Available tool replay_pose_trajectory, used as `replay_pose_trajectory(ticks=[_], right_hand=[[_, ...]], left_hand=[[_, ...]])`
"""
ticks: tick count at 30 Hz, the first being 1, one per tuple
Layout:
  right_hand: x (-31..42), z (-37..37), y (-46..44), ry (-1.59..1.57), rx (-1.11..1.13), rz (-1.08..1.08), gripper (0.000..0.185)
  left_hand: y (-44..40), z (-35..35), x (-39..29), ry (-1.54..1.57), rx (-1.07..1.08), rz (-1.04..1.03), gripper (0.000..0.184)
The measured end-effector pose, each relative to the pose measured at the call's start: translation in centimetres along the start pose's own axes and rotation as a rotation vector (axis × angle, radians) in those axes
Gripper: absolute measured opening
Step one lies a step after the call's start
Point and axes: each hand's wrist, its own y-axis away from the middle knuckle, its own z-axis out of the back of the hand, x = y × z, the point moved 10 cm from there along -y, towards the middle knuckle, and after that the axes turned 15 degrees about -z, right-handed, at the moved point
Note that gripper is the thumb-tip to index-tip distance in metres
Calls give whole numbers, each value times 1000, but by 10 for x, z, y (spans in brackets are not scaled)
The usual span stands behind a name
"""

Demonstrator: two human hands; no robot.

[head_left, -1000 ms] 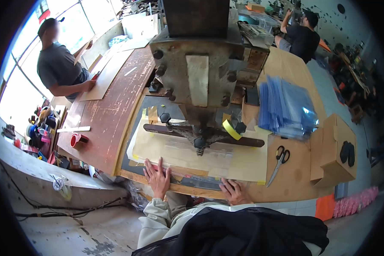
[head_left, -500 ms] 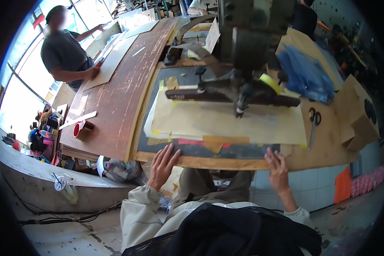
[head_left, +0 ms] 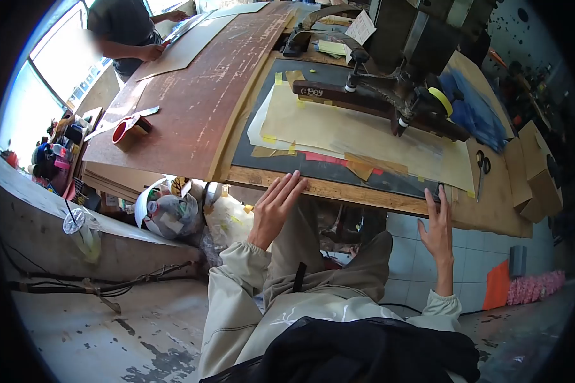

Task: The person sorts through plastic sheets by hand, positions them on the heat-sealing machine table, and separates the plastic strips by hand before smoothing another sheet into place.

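Note:
Both of my hands rest at the wooden front edge (head_left: 338, 191) of the work table. My left hand (head_left: 278, 207) is open, fingertips on the edge, holding nothing. My right hand (head_left: 437, 228) touches the edge farther right, fingers apart and empty. Beyond them lies a dark mat (head_left: 249, 150), carrying a large tan sheet (head_left: 338, 131) with yellow tape bits and a pink strip below it. Over the sheet stands a metal press with a long dark bar (head_left: 364, 105). A yellow tape roll (head_left: 439, 102) hangs at the bar's right part.
Scissors (head_left: 482, 171) and a cardboard box (head_left: 533, 169) are at the right, near blue plastic sheets (head_left: 469, 108). A red tape roll (head_left: 129, 131) sits on the brown board (head_left: 191, 102). Another person (head_left: 124, 32) stands at the upper left, holding a grey panel (head_left: 191, 48).
The camera view has turned and shifted, so the table and press appear higher. My hands have drawn back from the sheet's front area onto the table's edge, and more of my legs shows.

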Motion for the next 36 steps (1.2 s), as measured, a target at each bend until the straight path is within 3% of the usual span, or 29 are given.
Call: replay_pose_trajectory(ticks=[3, 7, 13, 14, 16, 17, 19, 21, 22, 24, 31, 36], right_hand=[[10, 4, 5, 139, -87, 65, 71], [5, -17, 2, 239, -105, 15, 77], [-5, -12, -14, 161, -173, -99, 53], [-8, -13, -16, 153, -147, -133, 50], [-11, -11, -24, 141, -109, -195, 44], [-10, -9, -29, 150, -117, -216, 43], [-8, -8, -34, 166, -121, -256, 42], [-4, -3, -42, 178, -143, -265, 43], [-1, -3, -47, 184, -158, -273, 44], [-4, -10, -58, 241, -99, -332, 40], [2, -25, -107, 266, 110, -398, 38], [20, -47, -112, 132, -78, -263, 41]], left_hand=[[2, 0, 1, 11, -56, 84, 42], [2, -1, 2, 19, -25, 72, 42], [10, -12, 2, -24, -36, 21, 44], [20, -19, -2, -107, -49, -17, 43], [71, -48, -29, -176, -342, -179, 38], [97, -78, -35, 140, -360, -310, 38], [139, -187, -34, 871, 183, 300, 41], [139, -228, -83, 473, 390, -183, 40], [141, -233, -94, 411, 453, -279, 40], [138, -233, -86, 485, 580, -210, 40], [95, -205, 4, 472, 610, 9, 41], [57, -204, 65, 418, 546, 98, 42]])
